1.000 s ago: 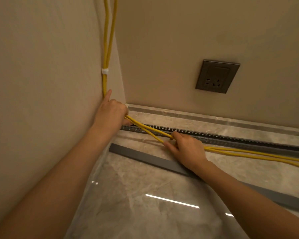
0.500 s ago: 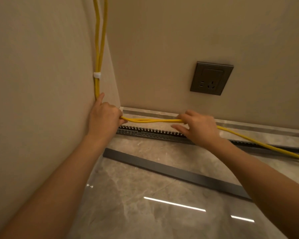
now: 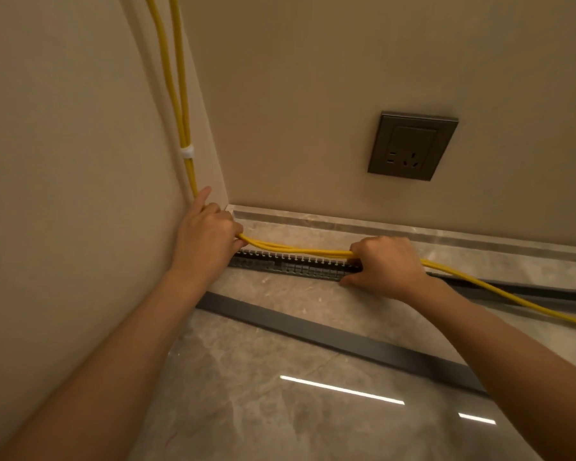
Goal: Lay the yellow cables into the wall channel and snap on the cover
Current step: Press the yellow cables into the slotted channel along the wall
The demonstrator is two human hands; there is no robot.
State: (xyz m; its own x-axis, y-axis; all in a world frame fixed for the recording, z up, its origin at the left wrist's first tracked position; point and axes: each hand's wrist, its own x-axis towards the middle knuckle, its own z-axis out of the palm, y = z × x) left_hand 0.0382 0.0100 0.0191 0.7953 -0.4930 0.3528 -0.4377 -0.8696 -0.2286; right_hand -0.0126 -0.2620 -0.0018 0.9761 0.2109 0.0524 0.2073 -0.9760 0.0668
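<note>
Yellow cables (image 3: 300,250) come down the wall corner, held by a white clip (image 3: 187,152), then bend right along the floor. My left hand (image 3: 207,239) grips them at the bend in the corner, index finger pointing up the wall. My right hand (image 3: 384,264) is closed around the cables further right, holding them just above the dark slotted channel (image 3: 290,266) that lies along the skirting. Past my right hand the cables trail off to the right over the floor. The long grey cover (image 3: 340,337) lies flat on the tiles in front of the channel.
A dark wall socket (image 3: 412,145) sits on the back wall above the channel. A stone skirting strip (image 3: 463,235) runs along the wall base. The floor is glossy grey tile (image 3: 280,410) with light reflections.
My right hand has lowered the cables from above the skirting down onto the channel's slotted top and closed into a fist on them. My left hand stays at the corner bend.
</note>
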